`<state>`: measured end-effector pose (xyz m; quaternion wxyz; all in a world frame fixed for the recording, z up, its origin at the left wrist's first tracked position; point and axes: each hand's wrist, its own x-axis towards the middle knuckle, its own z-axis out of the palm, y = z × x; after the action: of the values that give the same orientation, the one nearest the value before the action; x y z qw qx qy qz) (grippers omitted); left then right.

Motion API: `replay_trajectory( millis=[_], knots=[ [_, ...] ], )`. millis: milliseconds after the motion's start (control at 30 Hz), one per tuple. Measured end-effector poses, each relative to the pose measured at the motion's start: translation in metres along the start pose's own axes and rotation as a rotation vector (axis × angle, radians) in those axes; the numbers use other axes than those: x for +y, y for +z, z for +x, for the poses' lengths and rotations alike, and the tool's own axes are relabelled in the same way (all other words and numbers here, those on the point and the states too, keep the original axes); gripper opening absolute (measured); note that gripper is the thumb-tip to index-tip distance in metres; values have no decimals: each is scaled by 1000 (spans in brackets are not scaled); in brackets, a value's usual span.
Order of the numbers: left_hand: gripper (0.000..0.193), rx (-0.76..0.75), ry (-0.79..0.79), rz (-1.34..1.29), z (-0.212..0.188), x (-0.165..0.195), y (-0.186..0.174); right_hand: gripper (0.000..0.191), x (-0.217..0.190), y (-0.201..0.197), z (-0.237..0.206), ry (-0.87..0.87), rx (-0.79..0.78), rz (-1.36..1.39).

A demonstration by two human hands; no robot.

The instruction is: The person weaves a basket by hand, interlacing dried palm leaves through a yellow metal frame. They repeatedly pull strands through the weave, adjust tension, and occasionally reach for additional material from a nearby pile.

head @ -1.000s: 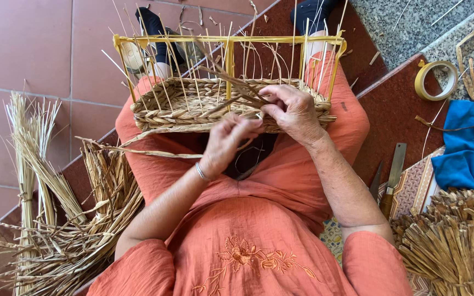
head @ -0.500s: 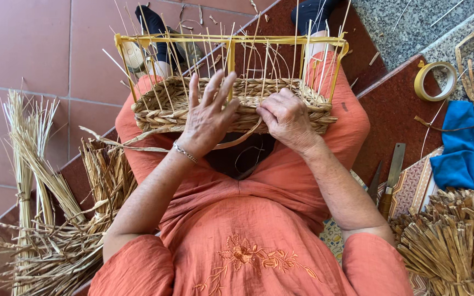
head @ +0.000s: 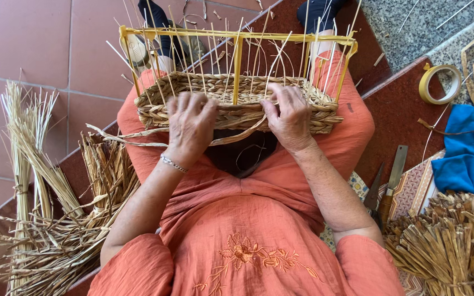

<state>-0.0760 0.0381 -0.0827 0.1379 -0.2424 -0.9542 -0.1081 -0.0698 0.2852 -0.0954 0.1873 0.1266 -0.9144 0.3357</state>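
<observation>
Pressing hands [head: 237, 118] on woven straw basket [head: 314, 107].

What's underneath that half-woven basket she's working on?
The basket rests on the person's lap, across orange-clad knees. Both hands, left and right, press on its near wall. A loose flat strand trails beneath. The basket's underside is hidden.

A: Single view, head-worn. Looks steeply down over the wearer's own lap.
B: Facing?
A: Forward and down; woven basket [head: 231, 101] sits upper centre, close, at arm's reach.
B: Edges?
A: Tiled floor [head: 39, 49] top left, straw bundle [head: 34, 181] left, tape roll [head: 440, 83] right. No second view.
</observation>
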Motion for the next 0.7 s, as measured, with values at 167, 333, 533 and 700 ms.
replay_trajectory(
  millis=[167,333,533,700],
  knots=[
    [36,111,179,-168,-16,26,-21,34,-8,12,-3,-165,27,-110],
    [29,-54,128,-103,-19,34,-14,26,-14,5,7,-132,-170,9],
    [14,-296,16,-198,-11,26,-18,35,-13,-44,30,146,-631,363],
    [20,108,97,-153,13,17,-37,28,-19,-30,29,-40,-456,299]
  ],
)
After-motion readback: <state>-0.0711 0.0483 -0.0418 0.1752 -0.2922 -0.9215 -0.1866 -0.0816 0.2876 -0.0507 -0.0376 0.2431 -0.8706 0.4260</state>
